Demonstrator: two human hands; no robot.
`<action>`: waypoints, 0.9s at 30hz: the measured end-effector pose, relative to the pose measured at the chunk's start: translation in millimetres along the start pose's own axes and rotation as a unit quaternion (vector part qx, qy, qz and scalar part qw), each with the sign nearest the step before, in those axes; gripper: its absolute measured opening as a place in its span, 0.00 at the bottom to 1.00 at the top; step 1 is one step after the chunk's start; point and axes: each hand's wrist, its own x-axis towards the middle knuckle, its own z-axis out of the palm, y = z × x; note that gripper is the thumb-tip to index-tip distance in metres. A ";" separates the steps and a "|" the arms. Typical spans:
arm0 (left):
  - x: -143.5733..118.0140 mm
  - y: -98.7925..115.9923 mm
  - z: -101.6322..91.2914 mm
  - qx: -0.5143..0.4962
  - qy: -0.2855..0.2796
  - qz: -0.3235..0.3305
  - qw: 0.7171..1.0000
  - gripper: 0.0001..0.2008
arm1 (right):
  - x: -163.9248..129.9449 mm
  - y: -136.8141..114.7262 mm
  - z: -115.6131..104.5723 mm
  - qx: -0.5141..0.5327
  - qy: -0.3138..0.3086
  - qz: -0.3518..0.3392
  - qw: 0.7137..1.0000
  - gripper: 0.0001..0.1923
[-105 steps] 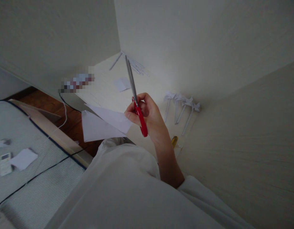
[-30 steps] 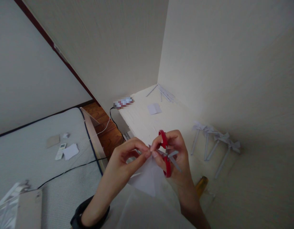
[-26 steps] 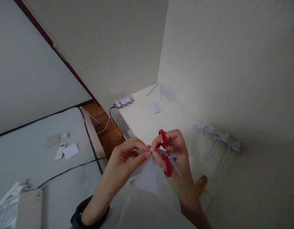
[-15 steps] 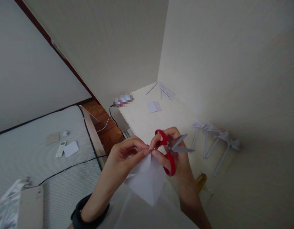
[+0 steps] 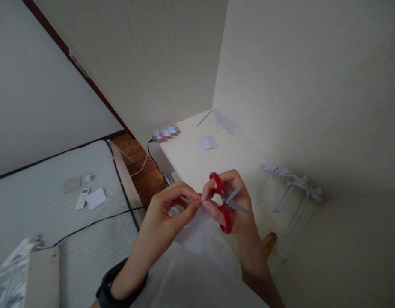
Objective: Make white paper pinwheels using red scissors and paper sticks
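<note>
Cream walls meet in a corner above the pale desk (image 5: 191, 158) where we sit, and our hands work just over its near edge. Our right hand (image 5: 236, 209) grips the red-handled scissors (image 5: 223, 201), fingers through the loops, blades slightly parted and pointing right. Our left hand (image 5: 171, 209) pinches the top edge of a white paper sheet (image 5: 197, 233) between thumb and forefinger, meeting the right fingertips at the same spot; the sheet hangs below both hands, in front of our pale clothing. We wear a dark band (image 5: 120, 286) on the left wrist.

Just right of the right wrist a yellow-handled tool (image 5: 269, 241) lies on the desk. Farther right, folded paper bows on stems (image 5: 287, 188) lean by the wall. A small paper square (image 5: 207, 142) and thin paper strips (image 5: 221, 122) lie toward the corner. Left of the desk a mattress (image 5: 40, 222) carries a remote (image 5: 81, 197), paper scraps and a black cable (image 5: 94, 224).
</note>
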 end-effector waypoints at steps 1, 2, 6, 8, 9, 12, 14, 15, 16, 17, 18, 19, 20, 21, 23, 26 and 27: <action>0.0 0.7 0.3 -0.003 -0.001 -0.003 1.000 0.06 | -0.1 0.1 0.0 0.005 -0.006 -0.003 1.000 0.20; 0.0 1.3 0.7 -0.008 -0.001 -0.007 1.000 0.06 | -0.2 0.4 0.0 0.008 -0.013 -0.012 1.000 0.21; 0.3 1.4 2.7 -0.055 0.002 -0.042 0.998 0.06 | -0.6 3.9 -0.5 -0.010 -0.028 -0.056 0.998 0.21; 0.7 -0.4 3.7 -0.083 0.003 -0.059 0.995 0.07 | -0.7 7.1 -1.3 -0.032 -0.020 -0.072 0.997 0.19; 0.9 -1.5 4.2 -0.097 0.003 -0.068 0.993 0.07 | -0.7 9.1 -2.0 -0.045 -0.014 -0.078 0.996 0.18; 1.1 -4.7 5.2 -0.131 0.001 -0.091 0.987 0.08 | -0.8 15.1 -5.2 -0.071 -0.004 -0.088 0.994 0.17; 1.2 -6.1 5.6 -0.145 0.005 -0.101 0.984 0.07 | -0.7 18.2 -7.6 -0.072 -0.005 -0.088 0.993 0.19; 1.4 -6.5 5.8 -0.150 0.007 -0.106 0.983 0.07 | -0.5 19.3 -8.5 -0.070 -0.005 -0.091 0.993 0.19; 1.7 -6.8 6.0 -0.153 0.008 -0.109 0.982 0.06 | -0.2 19.9 -9.2 -0.068 -0.004 -0.097 0.993 0.20; 2.2 -7.0 6.2 -0.154 0.009 -0.112 0.982 0.06 | 0.1 20.1 -9.6 -0.068 -0.003 -0.105 0.992 0.20; 2.7 -7.0 6.3 -0.153 0.010 -0.112 0.982 0.06 | 0.4 19.9 -9.7 -0.070 -0.003 -0.111 0.991 0.19; 3.2 -7.1 6.3 -0.150 0.012 -0.110 0.983 0.06 | 0.7 19.4 -9.6 -0.074 -0.002 -0.112 0.991 0.19; 3.8 -7.1 6.3 -0.146 0.016 -0.106 0.983 0.07 | 1.0 18.5 -9.1 -0.076 -0.002 -0.110 0.991 0.18; 4.4 -7.1 6.3 -0.142 0.021 -0.102 0.984 0.07 | 1.2 17.4 -8.5 -0.077 -0.002 -0.104 0.992 0.18; 5.2 -7.1 6.0 -0.136 0.030 -0.092 0.986 0.07 | 1.3 15.0 -6.8 -0.067 0.000 -0.086 0.994 0.18; 5.7 -8.3 5.2 -0.113 0.039 -0.071 0.990 0.07 | 0.5 12.1 -4.5 -0.043 0.000 -0.061 0.997 0.20; 5.6 -9.1 4.7 -0.101 0.042 -0.063 0.992 0.06 | 0.0 11.5 -4.0 -0.038 -0.001 -0.053 0.998 0.20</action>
